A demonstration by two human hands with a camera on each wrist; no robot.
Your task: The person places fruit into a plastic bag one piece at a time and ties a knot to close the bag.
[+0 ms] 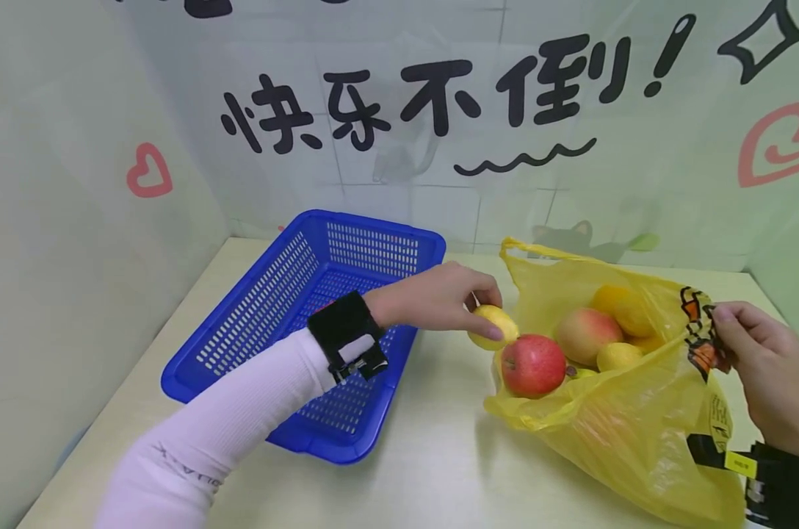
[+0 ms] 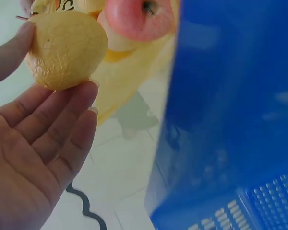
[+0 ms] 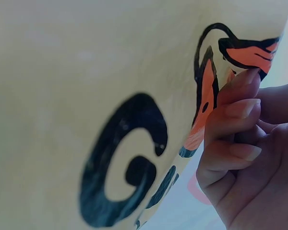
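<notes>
My left hand [image 1: 442, 297] pinches a small, round yellow fruit [image 2: 67, 50] between thumb and fingertips, at the mouth of a yellow plastic bag [image 1: 611, 433]. Right beside that fruit, a red apple [image 1: 534, 366] lies in the bag's opening. Deeper inside are a peach-coloured fruit [image 1: 587, 334], a small yellow fruit [image 1: 619, 356] and a larger orange-yellow one [image 1: 627, 308]. On the far right, my right hand [image 1: 766, 367] grips the bag's printed edge, fingers curled over the plastic [image 3: 125, 62], and the mouth gapes toward the left.
A blue slotted basket [image 1: 194, 371] stands at the left of the pale table [image 1: 439, 441], under my left forearm. A bit of red shows in it beside the black wrist strap [image 1: 346, 330]. A printed wall sheet [image 1: 406, 169] rises behind.
</notes>
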